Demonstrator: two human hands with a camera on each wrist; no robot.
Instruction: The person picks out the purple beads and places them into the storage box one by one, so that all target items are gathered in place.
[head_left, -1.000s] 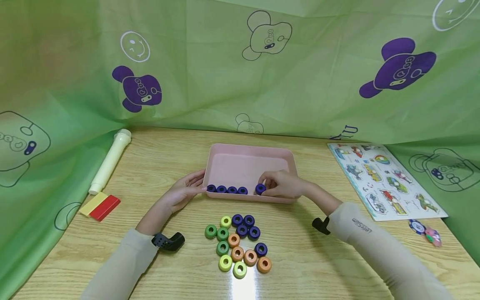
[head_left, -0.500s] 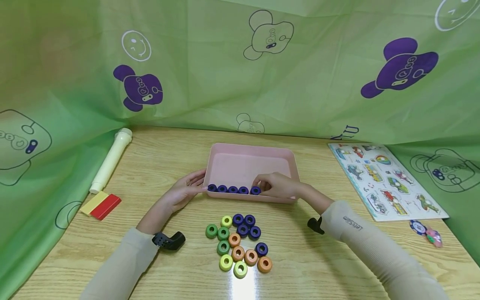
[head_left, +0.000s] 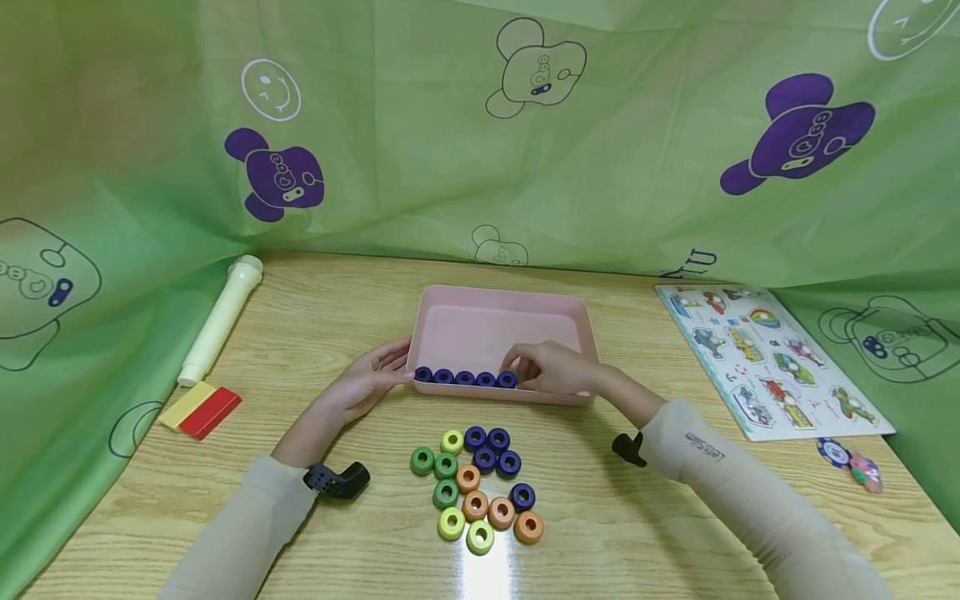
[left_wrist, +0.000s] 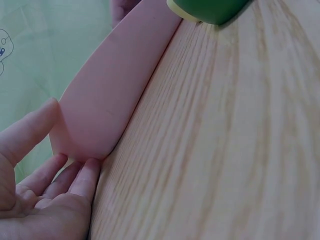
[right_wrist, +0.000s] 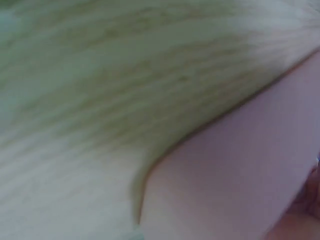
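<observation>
In the head view, several dark blue rings (head_left: 464,379) line the near wall inside a pink tray (head_left: 495,321). My right hand (head_left: 555,369) reaches into the tray and pinches the rightmost dark blue ring (head_left: 507,380), beside the rest of the row. My left hand (head_left: 363,385) holds the tray's near left corner. In the left wrist view its thumb is at the rim and its fingertips lie low against the pink wall (left_wrist: 107,95). The right wrist view shows mostly the tray's outer wall (right_wrist: 225,175); most of that hand is out of frame.
Before the tray lies a loose cluster of dark blue, green (head_left: 422,461), yellow (head_left: 451,523) and orange rings (head_left: 528,527). A pale tube (head_left: 222,321) and red and yellow pieces (head_left: 210,412) lie left. A picture board (head_left: 776,362) lies right; green cloth hangs behind.
My right hand has moved left inside the tray, bringing its dark blue ring up to the end of the row. The left hand has stayed at the tray's corner.
</observation>
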